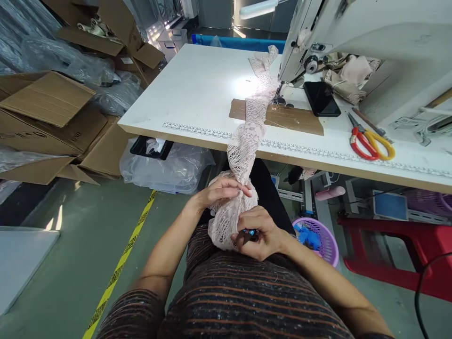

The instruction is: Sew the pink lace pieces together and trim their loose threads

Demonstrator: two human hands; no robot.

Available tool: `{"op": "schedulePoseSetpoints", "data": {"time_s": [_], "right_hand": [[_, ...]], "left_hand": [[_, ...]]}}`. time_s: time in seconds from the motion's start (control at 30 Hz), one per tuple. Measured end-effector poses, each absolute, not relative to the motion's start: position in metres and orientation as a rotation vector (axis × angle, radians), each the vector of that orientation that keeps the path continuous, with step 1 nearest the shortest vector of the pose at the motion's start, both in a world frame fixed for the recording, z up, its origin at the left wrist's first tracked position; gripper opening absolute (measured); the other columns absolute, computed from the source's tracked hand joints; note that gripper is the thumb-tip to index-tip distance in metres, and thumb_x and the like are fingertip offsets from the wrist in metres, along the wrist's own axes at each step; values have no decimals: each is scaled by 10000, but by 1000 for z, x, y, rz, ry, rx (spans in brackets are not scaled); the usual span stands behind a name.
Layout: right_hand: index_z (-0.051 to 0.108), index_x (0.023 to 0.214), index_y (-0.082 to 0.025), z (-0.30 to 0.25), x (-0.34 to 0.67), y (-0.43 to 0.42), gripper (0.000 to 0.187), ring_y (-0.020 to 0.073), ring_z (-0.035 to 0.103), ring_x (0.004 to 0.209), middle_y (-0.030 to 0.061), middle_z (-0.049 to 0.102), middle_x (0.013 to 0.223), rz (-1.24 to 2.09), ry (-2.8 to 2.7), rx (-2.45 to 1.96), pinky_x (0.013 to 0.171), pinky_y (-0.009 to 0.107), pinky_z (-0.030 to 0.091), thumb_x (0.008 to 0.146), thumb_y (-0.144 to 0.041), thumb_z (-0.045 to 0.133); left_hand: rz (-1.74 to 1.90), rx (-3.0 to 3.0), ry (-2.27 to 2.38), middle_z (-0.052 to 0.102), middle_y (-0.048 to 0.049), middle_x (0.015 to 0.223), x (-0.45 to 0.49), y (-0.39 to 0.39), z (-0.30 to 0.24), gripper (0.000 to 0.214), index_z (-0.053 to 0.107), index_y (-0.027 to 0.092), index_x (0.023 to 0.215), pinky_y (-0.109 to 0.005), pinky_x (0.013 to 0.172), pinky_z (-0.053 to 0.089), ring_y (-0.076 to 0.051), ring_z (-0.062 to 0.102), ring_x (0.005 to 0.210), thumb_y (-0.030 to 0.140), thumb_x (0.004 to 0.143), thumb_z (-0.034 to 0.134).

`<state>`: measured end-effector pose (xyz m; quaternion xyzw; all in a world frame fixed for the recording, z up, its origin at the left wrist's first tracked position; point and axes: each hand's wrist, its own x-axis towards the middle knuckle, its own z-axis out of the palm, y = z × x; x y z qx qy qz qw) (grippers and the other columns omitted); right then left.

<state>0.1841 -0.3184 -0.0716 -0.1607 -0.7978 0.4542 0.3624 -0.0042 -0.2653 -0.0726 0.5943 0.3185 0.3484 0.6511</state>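
Lace (244,153) drapes over the front edge of the worktop (190,94) onto our lap (270,188); we pinch it with our left hand (219,192), fingers nearly straight, and our right hand (261,226) curls its fingers round a small dark tool (245,236).

Dark tool (253,235) mostly hidden in right grip (260,227)

A single view looks from the wearer's head, on the near side of the white table (190,89), facing forward and steeply down; the striped top (254,296), short of the table, is closest; the wide field reaches beyond the table's far edge and to the floor (109,212) left of it.
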Motion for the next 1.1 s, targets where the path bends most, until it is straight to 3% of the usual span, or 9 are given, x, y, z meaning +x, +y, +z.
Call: {"op": "schedulePoseSetpoints", "data": {"time_s": [0.13,0.23,0.33,0.4,0.57,0.77,0.97,1.1], "right_hand": [[629,684,-225,-76,196,-313,145,102,421,479,-34,535,545,1231,-2071,-528,511,254,368,819,-271,600],[701,810,-194,-85,201,-300,349,119,451,531,-16,547,592,1268,-1972,-866,532,258,375,934,-461,514],[731,868,-167,-95,201,-285,617,131,458,550,-6,517,591,1263,-1810,-1160,548,267,368,1003,-610,323],[728,856,-160,-99,197,-277,673,128,432,528,-16,472,564,1269,-1800,-1230,538,268,341,997,-658,298],[661,749,-176,-97,183,-271,638,127,455,552,-5,528,597,1256,-1857,-1139,554,268,331,975,-685,350],[636,733,-193,-101,177,-274,609,131,436,538,-11,523,580,1128,-1768,-1222,563,279,325,964,-690,372],[628,806,-199,-101,183,-280,548,133,441,568,-17,501,618,1201,-1835,-1184,570,274,321,996,-634,354],[555,725,-215,-98,178,-278,520,131,398,553,-26,455,584,1104,-1885,-1198,584,285,309,993,-622,373]], "left_hand": [[874,1204,841,731,-101,887,-8,-277,-78,386,722,149,717,-317,769,481,-214,651,845,516,679,835],[850,1219,979,685,-38,722,-15,-280,-78,365,729,140,783,-247,637,446,-127,573,649,483,715,833],[847,1260,1040,706,-42,759,-19,-282,-77,353,760,133,854,-230,612,439,-111,563,642,463,746,819],[850,1281,1048,733,-60,805,-20,-282,-76,344,775,130,879,-232,626,452,-116,584,670,457,772,799],[831,1299,1081,774,-98,893,-19,-283,-75,361,796,133,901,-259,681,488,-150,632,746,472,779,772],[845,1274,1129,750,-67,771,-17,-283,-73,308,794,135,816,-230,600,436,-117,568,642,438,772,757],[867,1239,1088,754,-68,812,-15,-282,-75,256,785,136,807,-228,633,448,-140,614,721,387,769,759],[859,1216,1088,686,-14,685,-15,-282,-76,239,760,129,777,-208,569,385,-87,524,596,367,790,748]]}}
